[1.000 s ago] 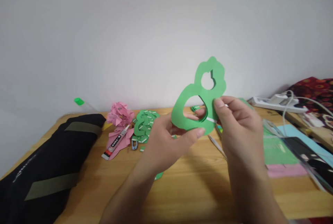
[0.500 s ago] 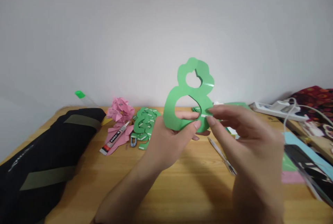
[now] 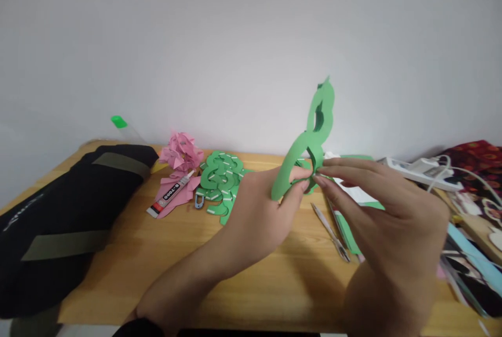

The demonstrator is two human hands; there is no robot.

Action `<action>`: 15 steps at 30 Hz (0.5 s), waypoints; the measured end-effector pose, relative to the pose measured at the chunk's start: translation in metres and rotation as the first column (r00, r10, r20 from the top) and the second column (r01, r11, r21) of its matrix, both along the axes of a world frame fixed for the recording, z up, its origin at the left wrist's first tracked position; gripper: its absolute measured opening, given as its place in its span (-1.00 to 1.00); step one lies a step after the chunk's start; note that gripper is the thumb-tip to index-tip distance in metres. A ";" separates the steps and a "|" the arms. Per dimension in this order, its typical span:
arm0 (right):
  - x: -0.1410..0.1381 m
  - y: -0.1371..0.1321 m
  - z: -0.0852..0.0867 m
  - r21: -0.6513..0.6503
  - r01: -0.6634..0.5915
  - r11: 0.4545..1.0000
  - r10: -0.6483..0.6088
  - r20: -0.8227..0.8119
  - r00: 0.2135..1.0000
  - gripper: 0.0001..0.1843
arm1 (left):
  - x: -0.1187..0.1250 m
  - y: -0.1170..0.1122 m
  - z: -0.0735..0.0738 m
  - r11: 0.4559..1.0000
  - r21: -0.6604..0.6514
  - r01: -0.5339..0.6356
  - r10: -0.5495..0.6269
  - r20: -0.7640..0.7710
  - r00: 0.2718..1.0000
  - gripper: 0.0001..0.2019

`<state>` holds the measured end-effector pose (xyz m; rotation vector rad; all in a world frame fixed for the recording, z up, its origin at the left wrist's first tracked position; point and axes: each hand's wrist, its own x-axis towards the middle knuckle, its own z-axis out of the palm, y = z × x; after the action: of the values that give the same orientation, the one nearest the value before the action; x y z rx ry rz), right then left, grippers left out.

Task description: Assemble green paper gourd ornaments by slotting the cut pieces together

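A green paper cutout [image 3: 297, 155], curved and shaped like a figure eight with scalloped edges, is held up above the table, turned nearly edge-on. My left hand [image 3: 266, 206] is closed on its lower loop, thumb in front and fingers behind. With thumb and fingertips, my right hand [image 3: 380, 206] pinches the cutout's right edge beside my left thumb. Behind my left hand lies a pile of similar green cutouts [image 3: 219, 177] bearing short white strips. A silver pen [image 3: 331, 232] rests on the table below my hands.
On the left are a black bag [image 3: 74, 222], crumpled pink paper [image 3: 181, 151], a B-7000 glue tube [image 3: 170, 194] and a small blue-grey clip [image 3: 199, 201]. A white power strip [image 3: 423, 175] with cables, a phone [image 3: 476, 285] and patterned red cloth [image 3: 476, 164] occupy the right side.
The green cutout has turned from facing me to nearly edge-on, its top now further right. My right fingertips have closed in on its edge. The view has tilted slightly.
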<state>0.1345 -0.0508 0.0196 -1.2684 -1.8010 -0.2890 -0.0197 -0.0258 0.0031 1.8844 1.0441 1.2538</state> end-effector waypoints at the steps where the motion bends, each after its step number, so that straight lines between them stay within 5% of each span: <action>1: 0.000 0.000 0.000 -0.002 -0.003 1.000 0.003 0.015 1.000 -0.93 | 0.000 0.000 -0.001 1.000 0.019 0.000 0.000 -0.010 1.000 -0.80; 15: 0.001 -0.001 0.003 0.097 0.017 0.995 -0.030 0.135 0.990 -0.90 | -0.003 0.000 -0.003 0.968 0.247 -0.038 0.048 -0.032 0.998 -0.87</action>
<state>0.1357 -0.0517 0.0226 -1.2282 -1.8649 -0.4805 -0.0230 -0.0263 -0.0003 2.0875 0.9906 1.4337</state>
